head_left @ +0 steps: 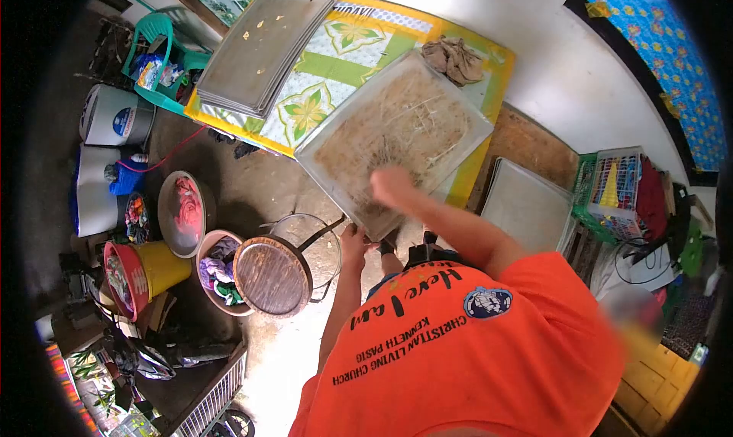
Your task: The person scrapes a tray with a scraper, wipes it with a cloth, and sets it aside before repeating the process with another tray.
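Note:
A large, shallow metal baking tray (435, 124) lies at a slant on the table, its surface covered in brown residue and pale scratch marks. Its near corner juts past the table edge toward my body. My left hand (354, 243) grips that corner from the side, fingers partly hidden beneath it. Over the tray's near half, my right hand (392, 186) is closed in a fist. A dark, bristly patch shows just beyond the knuckles; what the fist holds is hidden. A crumpled brown cloth (453, 60) rests by the tray's far corner.
Stacked metal trays (263, 47) occupy the table's left side, on a patterned tablecloth (305, 114). More trays (527, 200) lie to the right, near a crate (615, 189). On the left stand a round wooden stool (272, 276), basins of cloth (183, 214) and a green chair (164, 74).

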`<state>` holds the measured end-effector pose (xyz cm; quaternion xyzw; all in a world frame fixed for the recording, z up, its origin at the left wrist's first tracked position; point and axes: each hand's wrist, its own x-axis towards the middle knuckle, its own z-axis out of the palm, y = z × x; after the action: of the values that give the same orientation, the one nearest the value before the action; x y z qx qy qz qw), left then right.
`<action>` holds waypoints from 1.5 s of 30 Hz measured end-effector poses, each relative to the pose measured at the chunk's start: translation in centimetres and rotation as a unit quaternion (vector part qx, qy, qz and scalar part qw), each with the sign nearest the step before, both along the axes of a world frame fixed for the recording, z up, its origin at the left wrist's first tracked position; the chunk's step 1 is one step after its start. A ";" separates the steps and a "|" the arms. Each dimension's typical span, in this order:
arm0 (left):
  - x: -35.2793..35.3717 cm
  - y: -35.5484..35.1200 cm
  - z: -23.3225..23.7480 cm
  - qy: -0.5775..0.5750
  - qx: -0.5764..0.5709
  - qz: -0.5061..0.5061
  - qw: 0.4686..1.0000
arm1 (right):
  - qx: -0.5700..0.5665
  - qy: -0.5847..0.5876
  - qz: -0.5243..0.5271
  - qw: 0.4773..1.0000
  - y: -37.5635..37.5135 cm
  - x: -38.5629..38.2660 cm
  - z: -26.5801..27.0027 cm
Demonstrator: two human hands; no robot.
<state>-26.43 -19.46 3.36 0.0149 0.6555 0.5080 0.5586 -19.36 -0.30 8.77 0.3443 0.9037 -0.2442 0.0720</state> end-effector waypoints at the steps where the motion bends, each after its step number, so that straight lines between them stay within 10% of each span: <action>1: 0.1 0.1 0.1 -0.007 0.002 0.005 1.000 | 0.027 0.014 0.008 1.000 0.3 0.3 -1.3; 8: 0.1 -0.1 0.2 0.005 -0.003 0.021 1.000 | 0.081 0.011 -0.292 0.953 19.0 12.9 -0.4; 13: 0.6 0.7 -1.3 0.005 -0.006 0.027 1.000 | 0.120 -0.010 -0.213 0.970 14.2 8.3 0.3; 15: 0.7 1.0 0.4 -0.003 -0.016 0.032 0.999 | 0.153 0.037 -0.034 0.987 7.1 3.4 -2.3; 21: 0.2 -0.3 0.4 0.026 0.011 -0.012 1.000 | -0.197 0.137 -0.102 0.965 2.2 -4.0 -0.9; 25: 0.0 -1.2 0.3 -0.024 0.005 0.023 0.999 | -0.575 0.277 -0.246 0.730 10.0 -4.8 -3.3; 40: -0.7 -1.4 0.8 -0.019 0.006 0.004 1.000 | -0.498 0.440 -0.354 0.658 20.5 -14.4 -2.6; 42: -1.0 -1.1 0.8 -0.017 -0.011 -0.004 1.000 | -0.201 0.400 -0.342 0.826 22.1 -15.5 -4.5; 45: -0.8 -1.0 1.7 0.004 -0.009 0.027 1.000 | 0.097 0.173 -0.342 0.919 24.4 -11.1 -1.5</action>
<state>-27.28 -20.43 5.08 -0.0052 0.6627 0.5167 0.5421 -30.43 24.11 7.29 0.5899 0.7486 -0.2205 -0.2071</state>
